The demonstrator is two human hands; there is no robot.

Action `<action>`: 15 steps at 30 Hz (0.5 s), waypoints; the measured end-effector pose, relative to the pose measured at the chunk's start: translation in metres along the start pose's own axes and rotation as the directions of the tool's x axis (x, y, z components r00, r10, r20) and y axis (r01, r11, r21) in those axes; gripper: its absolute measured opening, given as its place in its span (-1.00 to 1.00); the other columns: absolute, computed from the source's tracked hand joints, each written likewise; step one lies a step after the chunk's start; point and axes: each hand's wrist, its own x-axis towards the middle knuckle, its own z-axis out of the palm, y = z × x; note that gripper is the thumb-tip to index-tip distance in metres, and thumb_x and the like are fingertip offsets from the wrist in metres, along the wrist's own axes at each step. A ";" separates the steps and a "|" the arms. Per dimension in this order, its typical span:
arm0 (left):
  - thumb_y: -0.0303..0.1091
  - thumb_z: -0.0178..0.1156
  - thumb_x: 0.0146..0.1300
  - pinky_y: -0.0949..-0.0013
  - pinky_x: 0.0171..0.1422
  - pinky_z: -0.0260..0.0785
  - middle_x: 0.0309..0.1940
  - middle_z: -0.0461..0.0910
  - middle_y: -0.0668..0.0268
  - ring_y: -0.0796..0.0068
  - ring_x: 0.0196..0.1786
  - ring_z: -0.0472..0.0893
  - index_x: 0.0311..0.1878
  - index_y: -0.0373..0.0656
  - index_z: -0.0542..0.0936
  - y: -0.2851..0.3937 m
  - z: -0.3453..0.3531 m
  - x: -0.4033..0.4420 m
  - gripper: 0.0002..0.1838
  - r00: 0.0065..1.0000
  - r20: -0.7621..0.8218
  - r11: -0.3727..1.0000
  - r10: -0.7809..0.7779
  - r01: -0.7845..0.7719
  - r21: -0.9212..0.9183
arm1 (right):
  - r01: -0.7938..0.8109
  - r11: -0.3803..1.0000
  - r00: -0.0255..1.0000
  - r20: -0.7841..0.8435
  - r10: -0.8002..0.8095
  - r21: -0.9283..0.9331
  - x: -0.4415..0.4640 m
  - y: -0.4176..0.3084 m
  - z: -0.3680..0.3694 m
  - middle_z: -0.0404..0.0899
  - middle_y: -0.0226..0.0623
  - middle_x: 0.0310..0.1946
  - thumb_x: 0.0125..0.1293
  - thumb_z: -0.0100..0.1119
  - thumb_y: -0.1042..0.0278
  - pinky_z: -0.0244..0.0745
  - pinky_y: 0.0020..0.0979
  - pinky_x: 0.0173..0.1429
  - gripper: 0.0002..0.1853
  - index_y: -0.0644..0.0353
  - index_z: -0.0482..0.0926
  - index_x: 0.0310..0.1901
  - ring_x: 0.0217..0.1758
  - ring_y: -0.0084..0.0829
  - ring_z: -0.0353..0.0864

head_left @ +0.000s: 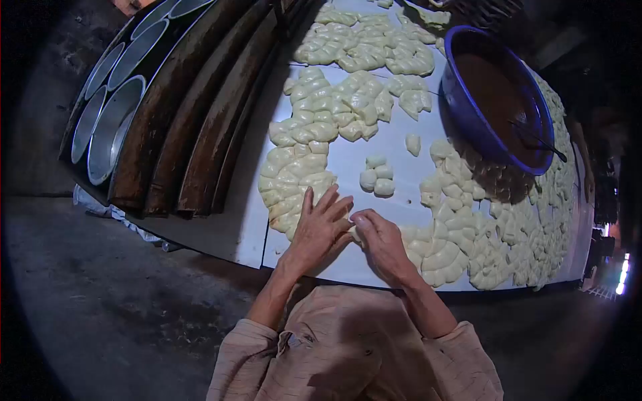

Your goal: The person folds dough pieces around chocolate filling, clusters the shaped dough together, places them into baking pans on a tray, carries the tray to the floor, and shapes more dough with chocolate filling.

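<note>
Pale dough pieces [301, 170] lie pressed together in rows on the white table surface [348, 267]. My left hand [322, 227] rests with its fingers spread at the edge of the left dough rows. Just to its right, my right hand [381, 244] has its thumb and fingers pinched on a bit of pale dough [358, 234], mostly hidden by the fingers. A small cluster of rounded dough pieces [377, 177] sits beyond my hands, with a single dough piece [412, 144] farther back.
A blue basin [461, 107] of brown liquid, with a dark-handled utensil [538, 139] in it, stands at the back right. Long brown curved boards [194, 107] and metal tins [117, 130] are at the left. More dough [495, 230] covers the right side.
</note>
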 end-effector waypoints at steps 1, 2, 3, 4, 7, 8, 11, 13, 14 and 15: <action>-0.25 0.33 0.17 -0.43 0.51 -0.08 0.27 0.48 0.27 0.05 0.51 0.23 -0.18 -0.14 0.68 -0.002 0.001 0.000 -0.78 1.000 -0.023 1.000 0.013 -0.013 -0.018 | 0.139 0.984 0.990 -0.019 -0.142 -0.111 -0.001 -0.003 0.003 0.60 -0.20 -0.40 0.40 0.15 0.24 0.51 -0.35 -0.21 -0.71 0.32 0.56 -0.03 -0.35 -0.39 0.63; -0.25 0.35 0.16 -0.38 0.52 -0.04 0.18 0.54 0.30 0.13 0.45 0.33 -0.15 -0.11 0.68 -0.004 0.001 -0.001 -0.77 0.998 -0.057 1.000 0.023 -0.023 0.015 | 0.270 0.937 0.959 -0.022 -0.281 -0.221 -0.001 -0.004 0.004 0.59 -0.19 -0.38 0.40 0.17 0.21 0.50 -0.35 -0.21 -0.69 0.32 0.56 -0.04 -0.33 -0.38 0.62; -0.24 0.36 0.16 -0.36 0.52 -0.03 0.17 0.55 0.31 0.14 0.44 0.35 -0.16 -0.11 0.68 -0.004 0.000 -0.001 -0.77 0.998 -0.053 1.000 0.025 -0.025 0.000 | 0.273 0.952 0.961 -0.015 -0.278 -0.141 0.000 0.002 0.006 0.58 -0.18 -0.35 0.39 0.18 0.21 0.50 -0.36 -0.21 -0.68 0.33 0.56 -0.04 -0.31 -0.40 0.62; -0.24 0.36 0.16 -0.34 0.53 -0.02 0.15 0.56 0.32 0.15 0.42 0.36 -0.16 -0.10 0.69 -0.005 -0.001 -0.002 -0.77 0.998 -0.051 0.999 0.026 -0.027 -0.016 | 0.275 0.960 0.961 -0.007 -0.276 -0.061 0.004 0.007 0.007 0.57 -0.17 -0.32 0.39 0.19 0.21 0.49 -0.37 -0.20 -0.68 0.34 0.56 -0.04 -0.29 -0.42 0.61; -0.21 0.37 0.18 -0.19 0.52 0.07 0.09 0.60 0.32 0.17 0.36 0.43 -0.16 -0.10 0.68 -0.003 -0.007 -0.001 -0.77 0.998 -0.057 0.995 0.026 -0.031 -0.090 | -0.139 0.973 0.980 0.163 0.110 0.183 0.004 0.010 -0.008 0.56 -0.26 -0.24 0.39 0.21 0.21 0.49 -0.40 -0.17 -0.68 0.33 0.56 -0.04 -0.22 -0.51 0.56; -0.21 0.37 0.18 -0.17 0.51 0.10 0.08 0.60 0.31 0.17 0.35 0.44 -0.16 -0.10 0.68 -0.005 -0.009 -0.003 -0.77 0.997 -0.064 0.995 0.032 -0.038 -0.095 | -0.188 0.941 0.974 0.174 0.143 0.281 0.005 0.013 -0.010 0.58 -0.29 -0.24 0.40 0.20 0.21 0.49 -0.40 -0.16 -0.68 0.33 0.56 -0.03 -0.22 -0.51 0.55; -0.25 0.38 0.16 -0.05 0.44 0.22 0.03 0.63 0.28 0.15 0.30 0.48 -0.14 -0.09 0.69 -0.004 -0.017 0.001 -0.77 0.994 -0.091 0.995 0.068 -0.074 -0.062 | -0.150 0.915 0.979 0.187 0.084 0.374 0.006 0.006 -0.007 0.59 -0.35 -0.25 0.42 0.19 0.22 0.45 -0.49 -0.19 -0.71 0.29 0.56 -0.04 -0.24 -0.60 0.50; -0.30 0.38 0.14 -0.02 0.42 0.25 0.03 0.63 0.27 0.12 0.29 0.48 -0.12 -0.09 0.69 -0.002 -0.019 0.003 -0.77 0.992 -0.106 0.996 0.070 -0.076 -0.056 | 0.034 0.973 0.987 0.147 -0.068 0.226 0.009 0.007 -0.001 0.58 -0.37 -0.28 0.43 0.19 0.24 0.41 -0.55 -0.23 -0.73 0.28 0.57 -0.04 -0.26 -0.67 0.46; -0.34 0.38 0.11 -0.02 0.41 0.25 0.01 0.64 0.28 0.13 0.28 0.50 -0.13 -0.07 0.70 -0.001 -0.019 0.003 -0.76 0.991 -0.118 0.994 0.058 -0.069 -0.090 | 0.116 0.980 0.984 0.112 -0.135 0.162 0.010 0.007 0.001 0.55 -0.41 -0.34 0.37 0.26 0.27 0.39 -0.58 -0.25 -0.77 0.26 0.57 -0.10 -0.28 -0.73 0.44; -0.34 0.39 0.10 -0.02 0.41 0.26 0.01 0.63 0.28 0.13 0.27 0.50 -0.13 -0.07 0.71 -0.002 -0.017 0.000 -0.76 0.991 -0.119 0.994 0.055 -0.065 -0.086 | 0.014 0.961 0.985 0.159 -0.060 0.276 0.010 0.006 -0.001 0.55 -0.42 -0.35 0.34 0.28 0.28 0.39 -0.57 -0.25 -0.77 0.26 0.57 -0.12 -0.28 -0.73 0.44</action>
